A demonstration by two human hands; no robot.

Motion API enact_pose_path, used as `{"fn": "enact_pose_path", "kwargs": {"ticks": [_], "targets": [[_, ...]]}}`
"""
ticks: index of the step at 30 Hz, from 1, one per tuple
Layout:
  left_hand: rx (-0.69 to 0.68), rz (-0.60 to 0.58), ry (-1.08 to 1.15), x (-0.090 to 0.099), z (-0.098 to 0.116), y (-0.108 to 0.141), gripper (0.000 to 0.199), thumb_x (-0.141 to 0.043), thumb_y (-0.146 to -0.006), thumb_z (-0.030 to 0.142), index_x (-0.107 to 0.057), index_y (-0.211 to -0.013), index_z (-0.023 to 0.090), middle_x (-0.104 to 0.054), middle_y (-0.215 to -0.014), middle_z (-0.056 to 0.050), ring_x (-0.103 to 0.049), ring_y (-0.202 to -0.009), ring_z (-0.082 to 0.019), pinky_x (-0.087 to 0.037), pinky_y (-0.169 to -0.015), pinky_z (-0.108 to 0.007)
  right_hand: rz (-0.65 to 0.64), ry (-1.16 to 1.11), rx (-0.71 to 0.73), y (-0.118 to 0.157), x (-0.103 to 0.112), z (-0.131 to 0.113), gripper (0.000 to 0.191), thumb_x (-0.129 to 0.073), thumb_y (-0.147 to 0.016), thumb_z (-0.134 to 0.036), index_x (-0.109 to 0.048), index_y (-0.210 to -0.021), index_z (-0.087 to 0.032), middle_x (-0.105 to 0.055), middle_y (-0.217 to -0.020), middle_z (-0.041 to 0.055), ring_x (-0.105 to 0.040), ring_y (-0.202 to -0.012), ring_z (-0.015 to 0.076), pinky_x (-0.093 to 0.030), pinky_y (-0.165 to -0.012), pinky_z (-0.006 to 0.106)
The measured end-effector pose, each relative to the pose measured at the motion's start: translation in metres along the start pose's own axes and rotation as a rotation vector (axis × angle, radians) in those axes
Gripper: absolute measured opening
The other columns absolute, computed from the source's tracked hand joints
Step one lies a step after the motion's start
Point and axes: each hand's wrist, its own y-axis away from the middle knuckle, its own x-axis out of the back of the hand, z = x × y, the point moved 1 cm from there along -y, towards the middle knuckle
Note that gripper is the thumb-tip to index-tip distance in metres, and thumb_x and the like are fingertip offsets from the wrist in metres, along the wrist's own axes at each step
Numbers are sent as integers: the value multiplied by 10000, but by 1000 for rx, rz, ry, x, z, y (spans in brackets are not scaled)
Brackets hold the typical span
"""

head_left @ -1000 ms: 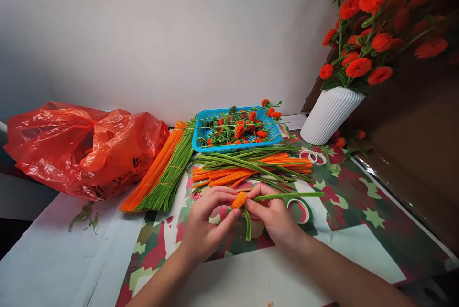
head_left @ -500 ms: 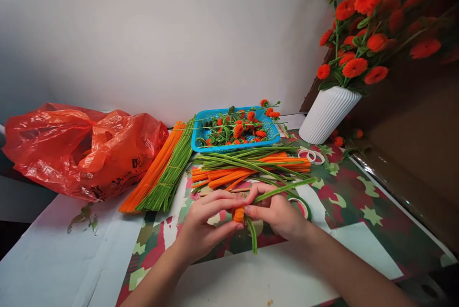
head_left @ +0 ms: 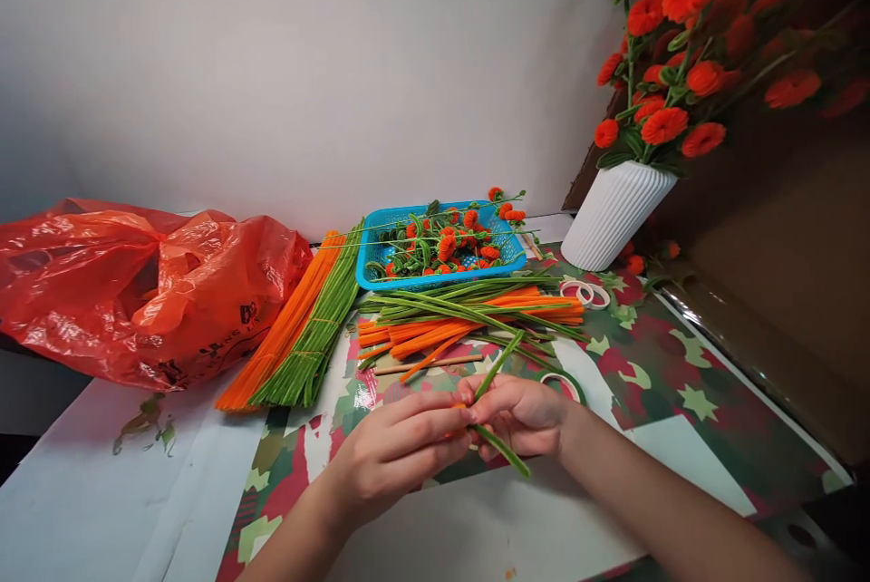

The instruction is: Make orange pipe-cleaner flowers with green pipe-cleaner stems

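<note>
Fingers closed, my left hand (head_left: 408, 446) wraps round a small orange fuzzy piece (head_left: 460, 407), of which only a sliver shows between the fingers. My right hand (head_left: 526, 414) touches it from the right, pinching a green fuzzy stem (head_left: 499, 369). One end of the stem points up and right above the fingers; a green end (head_left: 507, 451) sticks out down and right below them. Behind the hands lie loose orange strips (head_left: 435, 337) and green strips (head_left: 462, 308), with a thin wooden stick (head_left: 435, 364) in front of them.
A blue basket (head_left: 363, 242) holds orange flowers. Left are green (head_left: 319, 342) and orange bundles (head_left: 272, 351) and a red plastic bag (head_left: 156, 292). A white vase (head_left: 615, 215) with flowers stands right, near white tape rings (head_left: 577, 292). Green tape (head_left: 575, 387) lies by my right wrist.
My left hand has turned, its fingers now covering most of the orange piece. The green stem has tilted steeper above, and its lower end has swung right. The view has shifted slightly.
</note>
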Motion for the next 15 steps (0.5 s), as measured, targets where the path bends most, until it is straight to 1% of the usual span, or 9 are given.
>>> {"fn": "enact_pose_path", "kwargs": {"ticks": [2, 3, 6, 9, 12, 15], "targets": [[-28, 34, -45, -2, 0, 0, 312, -552, -851, 17, -612, -1129, 143, -743, -975, -119, -640, -1081, -231, -580, -849, -335, 10, 5, 24, 0, -2, -1, 343, -793, -547, -134, -536, -772, -167, -586, -571, -65, -534, -469, 52, -445, -513, 183], [-7, 59, -54, -2, 0, -1, 298, -547, -848, 10, -613, -1105, 145, -736, -983, -121, -639, -1079, -227, -574, -859, -334, 29, 16, 53, 1, -3, -1, 352, -797, -549, -137, -535, -781, -168, -587, -578, -66, -531, -471, 49, -431, -504, 174], [178, 108, -9, -4, 1, -5, 268, -584, -806, 25, -601, -1032, 168, -687, -1042, -126, -643, -1022, -214, -558, -859, -329, 144, 100, 180, 2, -8, -2, 349, -803, -577, -184, -519, -780, -177, -597, -585, -68, -524, -472, 48, -396, -481, 157], [343, 142, 50, -7, 1, -8, 268, -621, -757, 55, -592, -992, 181, -654, -978, -96, -640, -913, -189, -553, -785, -299, 240, 235, 344, 2, -14, 0, 327, -797, -616, -261, -510, -746, -175, -592, -570, -65, -519, -469, 54, -410, -489, 170], [428, 193, 41, -10, 0, -9, 243, -637, -761, 46, -615, -956, 189, -645, -902, -60, -628, -835, -156, -534, -723, -261, 270, 358, 486, 1, -17, 3, 294, -779, -650, -303, -530, -739, -173, -587, -583, -58, -553, -519, 80, -455, -532, 202], [487, 234, 58, -12, -3, -8, 190, -653, -769, 62, -648, -908, 192, -657, -870, -48, -632, -809, -151, -527, -699, -254, 299, 442, 555, 0, -19, 4, 254, -747, -686, -312, -541, -755, -181, -604, -661, -39, -605, -623, 117, -507, -619, 252]]}}
